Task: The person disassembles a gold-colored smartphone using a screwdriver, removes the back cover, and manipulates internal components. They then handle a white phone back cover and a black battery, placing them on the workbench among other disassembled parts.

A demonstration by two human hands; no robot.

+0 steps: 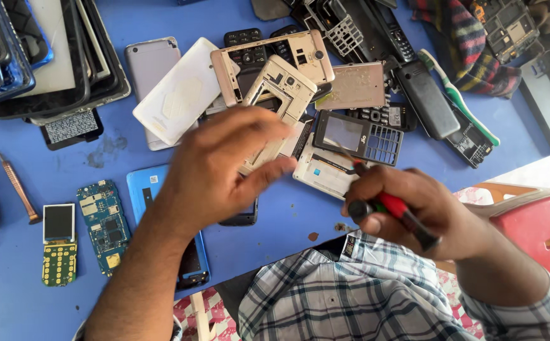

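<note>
The right hand [423,211] is closed tight around a red and black screwdriver [392,208], its thin tip pointing up toward a pale phone [322,172] on the blue surface [9,297]. The tool looks light and stiff, best held by its fat handle. The left hand [215,167] hangs loose above the pile, fingers spread, holding nothing. A green circuit board [104,226] lies nearby.
</note>
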